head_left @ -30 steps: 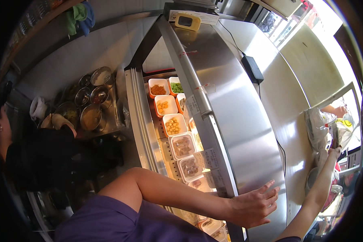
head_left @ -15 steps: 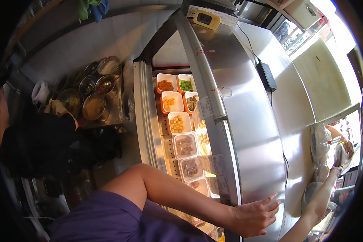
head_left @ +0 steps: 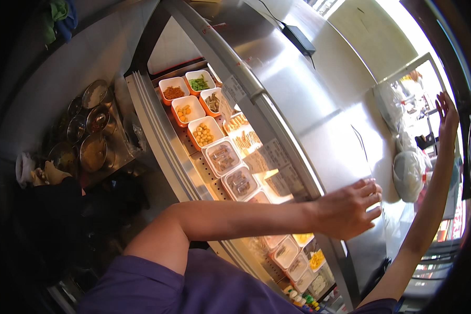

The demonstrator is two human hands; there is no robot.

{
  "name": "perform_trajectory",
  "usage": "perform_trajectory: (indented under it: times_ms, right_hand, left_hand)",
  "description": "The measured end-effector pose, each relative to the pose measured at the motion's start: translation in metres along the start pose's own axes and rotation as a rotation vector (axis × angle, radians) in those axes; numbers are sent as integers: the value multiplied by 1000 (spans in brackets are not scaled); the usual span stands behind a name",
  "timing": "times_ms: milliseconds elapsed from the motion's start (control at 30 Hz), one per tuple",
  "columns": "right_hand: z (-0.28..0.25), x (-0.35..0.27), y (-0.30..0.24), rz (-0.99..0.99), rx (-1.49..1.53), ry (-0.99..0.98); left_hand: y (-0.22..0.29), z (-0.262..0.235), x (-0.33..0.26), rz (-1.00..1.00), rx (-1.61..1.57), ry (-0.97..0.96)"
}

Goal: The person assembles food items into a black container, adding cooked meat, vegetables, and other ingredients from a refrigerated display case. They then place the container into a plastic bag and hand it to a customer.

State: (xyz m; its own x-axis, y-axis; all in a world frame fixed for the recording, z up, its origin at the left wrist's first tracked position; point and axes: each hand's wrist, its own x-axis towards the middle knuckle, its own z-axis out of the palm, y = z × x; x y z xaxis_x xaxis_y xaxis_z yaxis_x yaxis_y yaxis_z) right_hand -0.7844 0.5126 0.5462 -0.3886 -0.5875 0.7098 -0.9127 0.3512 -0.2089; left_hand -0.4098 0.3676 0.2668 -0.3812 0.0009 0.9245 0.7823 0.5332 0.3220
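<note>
My left hand (head_left: 346,209) rests on or hovers just above the steel counter top (head_left: 319,131) of the display case, fingers loosely bent and apart, nothing held. Stretched out at the far right, my right hand (head_left: 447,114) has its fingers extended at the edge of the bright window opening (head_left: 411,78); whether it touches the frame I cannot tell. Beside that arm hang or lie several plastic bags (head_left: 409,175). Below my left forearm, the lit display case holds tubs of food, among them a tub of yellow-brown balls (head_left: 204,133) and lidded clear tubs (head_left: 222,157).
A black power adapter (head_left: 299,41) with a cord lies on the steel top. Left of the case, a person's gloved hand (head_left: 55,174) is near several metal bowls (head_left: 93,152). The case's metal rail (head_left: 157,136) runs between us. Green and blue cloths (head_left: 62,21) hang at the upper left.
My right hand has moved from a plastic-wrapped item, held along with another person's hand at the window, up to the window's edge, and now holds nothing. My view has tilted and shifted right.
</note>
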Motion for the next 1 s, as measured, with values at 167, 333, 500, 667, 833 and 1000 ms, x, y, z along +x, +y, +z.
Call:
perform_trajectory:
  times_ms: [167,333,500,667,833,1000]
  right_hand:
    - [88,-136,-285,-397,-202,-238]
    - [154,-263,-381,-324,-15,-587]
    - [244,-289,-369,-112,-83,-568]
    - [260,-295,-374,-73,-273,-423]
    - [271,-283,-389,-27,-343,-509]
    - [290,-264,-402,36,-404,-588]
  left_hand:
    - [3,-135,-69,-184,101,394]
    - [-78,-191,-172,-870,-12,30]
    - [-109,-183,-178,-992,-550,-374]
    - [-90,-207,-204,-1125,-803,-428]
    - [-66,-230,-223,-1191,-919,-330]
    - [-72,-245,-245,-1302,-930,-209]
